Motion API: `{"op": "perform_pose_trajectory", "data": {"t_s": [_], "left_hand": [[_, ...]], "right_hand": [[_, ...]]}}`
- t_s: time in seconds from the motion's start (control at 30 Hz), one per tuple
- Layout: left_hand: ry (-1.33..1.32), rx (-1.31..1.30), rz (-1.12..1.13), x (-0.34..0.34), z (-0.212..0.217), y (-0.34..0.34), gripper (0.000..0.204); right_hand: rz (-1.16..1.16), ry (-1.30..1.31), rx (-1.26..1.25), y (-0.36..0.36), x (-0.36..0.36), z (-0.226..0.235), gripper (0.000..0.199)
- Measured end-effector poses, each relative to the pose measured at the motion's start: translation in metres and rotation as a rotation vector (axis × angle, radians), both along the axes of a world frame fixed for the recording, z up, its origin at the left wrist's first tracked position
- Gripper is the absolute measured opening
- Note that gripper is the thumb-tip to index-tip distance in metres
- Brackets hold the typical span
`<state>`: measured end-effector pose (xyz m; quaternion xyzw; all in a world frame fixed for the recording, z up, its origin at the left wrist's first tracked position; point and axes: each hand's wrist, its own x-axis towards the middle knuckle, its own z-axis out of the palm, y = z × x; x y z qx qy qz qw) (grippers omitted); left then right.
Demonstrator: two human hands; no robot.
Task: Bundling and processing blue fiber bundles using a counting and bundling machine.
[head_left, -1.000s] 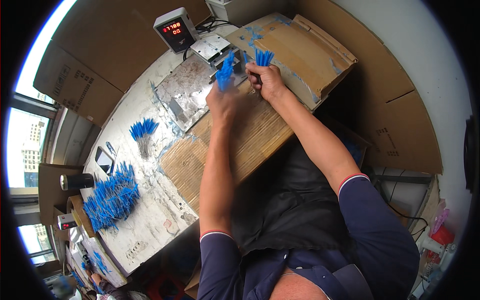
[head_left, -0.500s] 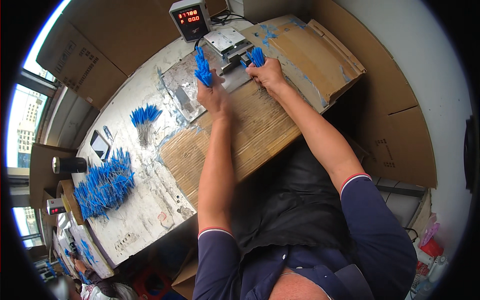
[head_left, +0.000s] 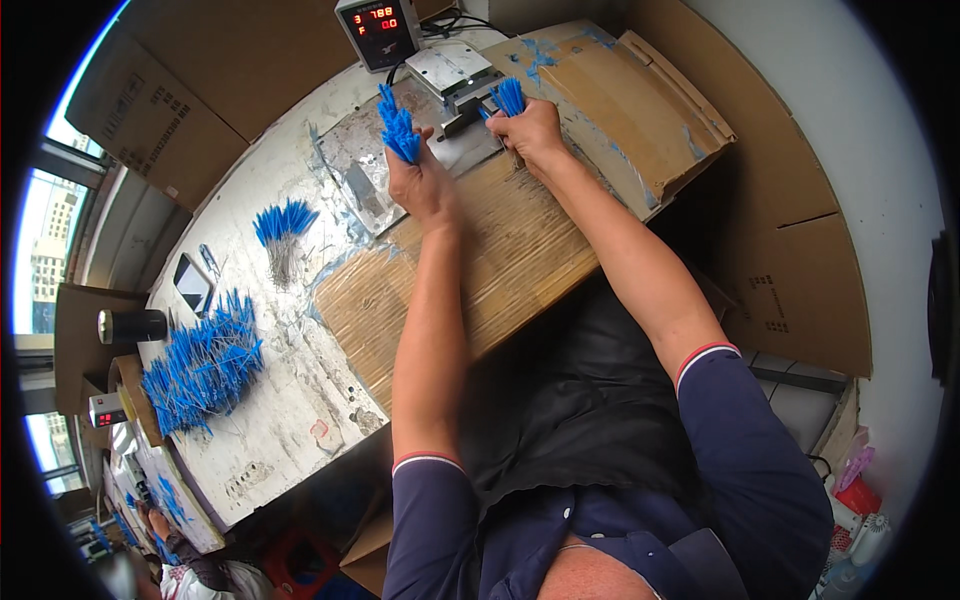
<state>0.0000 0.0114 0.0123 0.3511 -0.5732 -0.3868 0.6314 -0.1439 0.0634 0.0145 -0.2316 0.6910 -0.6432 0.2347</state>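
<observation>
My left hand (head_left: 424, 188) is closed around a bunch of blue-tipped thin wires (head_left: 398, 128), their blue ends pointing up and away from me. My right hand (head_left: 532, 132) grips a second bunch, its blue tips (head_left: 509, 95) rising above the fingers and its thin pale stems hanging below. This hand is close to the front of a small metal press-like fixture (head_left: 452, 70); whether a wire touches it I cannot tell. On the white table at left lie a small fanned pile of the same wires (head_left: 284, 225) and a large heap (head_left: 205, 360).
Behind the fixture stands a box with a red digital display (head_left: 379, 32). A cardboard sheet (head_left: 420, 290) covers the table's near edge, and a taped carton (head_left: 625, 110) sits at right. Left are a phone (head_left: 192, 284) and a dark cylinder (head_left: 132, 325). Another person (head_left: 190, 565) works lower left.
The whole view has shifted slightly, with the table and fixture a little higher in the picture. Both hands keep their bunches in nearly the same place by the fixture.
</observation>
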Motion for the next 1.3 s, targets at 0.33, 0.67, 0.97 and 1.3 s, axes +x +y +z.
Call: {"op": "perform_pose_trajectory", "data": {"t_s": [0.33,0.67,0.97,1.3], "left_hand": [[-0.645,-0.232,0.070,0.000,-0.011,-0.004,0.020],[-0.657,-0.227,-0.007,0.001,-0.010,-0.005,0.018],[-0.700,-0.294,-0.013,0.002,-0.013,-0.009,0.019],[-0.686,-0.115,0.037,-0.002,0.000,0.003,0.014]], "right_hand": [[0.077,-0.179,-0.162,0.014,0.008,0.008,0.012],[0.125,-0.214,-0.244,0.030,0.017,0.006,0.010],[0.174,-0.344,-0.335,0.041,0.010,0.004,0.014],[0.151,-0.269,-0.261,0.042,0.007,0.006,0.015]]}}
